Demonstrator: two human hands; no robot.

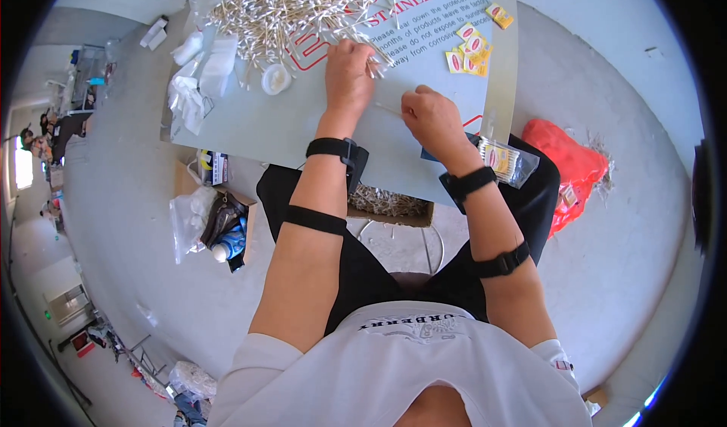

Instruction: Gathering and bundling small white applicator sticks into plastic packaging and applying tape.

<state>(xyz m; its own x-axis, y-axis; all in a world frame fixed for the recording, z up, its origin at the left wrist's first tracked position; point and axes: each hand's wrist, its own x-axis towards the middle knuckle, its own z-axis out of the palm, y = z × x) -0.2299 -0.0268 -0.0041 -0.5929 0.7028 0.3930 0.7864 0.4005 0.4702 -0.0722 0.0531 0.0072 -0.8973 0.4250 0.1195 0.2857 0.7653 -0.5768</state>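
A large loose heap of cotton swabs (pixel 284 14) covers the far left part of the table. At its near edge my left hand (pixel 350 77) has its fingers curled, with several swab tips showing beside the fingertips. My right hand (pixel 433 118) is closed, apart from the left and nearer to me. A single cotton swab (pixel 389 109) sticks out leftward from its fingers. Close to my right wrist, a clear bag of cotton swabs (pixel 506 159) with a yellow label lies at the table's near edge. To the left of my left hand is a small round white tub (pixel 276 79).
Small yellow cards (pixel 471 50) lie on the table's right side. Clear plastic bags (pixel 218 67) are at its left. Below the near edge sits a carton of swabs (pixel 391 206). A red bag (pixel 556 165) and a box with a blue bottle (pixel 229 241) flank my legs.
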